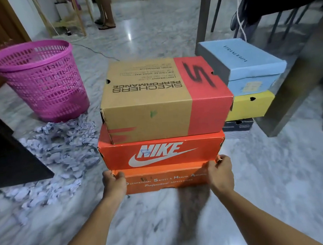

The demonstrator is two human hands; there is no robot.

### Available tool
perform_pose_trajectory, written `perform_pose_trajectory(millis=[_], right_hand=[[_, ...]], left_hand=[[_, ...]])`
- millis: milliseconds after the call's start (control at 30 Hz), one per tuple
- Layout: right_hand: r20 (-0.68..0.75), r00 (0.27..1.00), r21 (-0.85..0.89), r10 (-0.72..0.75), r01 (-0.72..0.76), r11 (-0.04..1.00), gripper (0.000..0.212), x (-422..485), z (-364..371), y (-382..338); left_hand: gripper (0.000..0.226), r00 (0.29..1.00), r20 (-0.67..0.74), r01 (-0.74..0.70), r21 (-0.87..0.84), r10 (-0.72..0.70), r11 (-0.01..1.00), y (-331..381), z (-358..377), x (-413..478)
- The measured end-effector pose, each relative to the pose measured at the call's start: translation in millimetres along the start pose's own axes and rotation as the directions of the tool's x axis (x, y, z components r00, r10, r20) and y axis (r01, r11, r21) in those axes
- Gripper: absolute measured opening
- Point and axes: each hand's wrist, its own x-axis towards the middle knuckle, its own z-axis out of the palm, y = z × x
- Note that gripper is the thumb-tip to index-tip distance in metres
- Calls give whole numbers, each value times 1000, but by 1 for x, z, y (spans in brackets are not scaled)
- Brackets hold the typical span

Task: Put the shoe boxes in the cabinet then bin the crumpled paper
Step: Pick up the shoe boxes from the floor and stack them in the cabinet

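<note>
A stack of three shoe boxes is in front of me: a tan and red Skechers box [154, 101] on top, an orange Nike box [162, 152] under it, and an orange safety-shoe box [165, 179] at the bottom. My left hand [113, 181] grips the bottom box's left end and my right hand [221, 169] its right end. Behind on the right stands a second stack: a light blue box [250, 61], a yellow box [249, 106] and a dark box [237, 125]. Several pieces of crumpled paper [59, 152] lie on the floor at left, by the pink bin [39, 80].
A dark cabinet side [3, 152] stands at the left edge. Table legs [294, 91] and chairs are at the right. A person's legs [105, 9] are at the far back. A cable [96, 51] runs over the marble floor.
</note>
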Motion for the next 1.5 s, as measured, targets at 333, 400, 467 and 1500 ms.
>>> perform_pose_trajectory(millis=[333, 400, 467, 1500], right_hand=[[-8, 998, -77, 57, -57, 995, 15, -99, -36, 26], [34, 997, -85, 68, -65, 994, 18, -108, -45, 29], [82, 992, -88, 98, -90, 992, 27, -110, -56, 27], [140, 810, 619, -570, 377, 689, 19, -132, -93, -190]], left_hand=[[18, 988, 131, 62, 155, -83, 986, -36, -58, -72], [21, 980, 179, 37, 283, -91, 958, -33, -70, -76], [24, 936, 338, -81, 478, -98, 875, -21, -90, -72], [35, 963, 162, -86, -569, 214, 818, 80, -244, -133]])
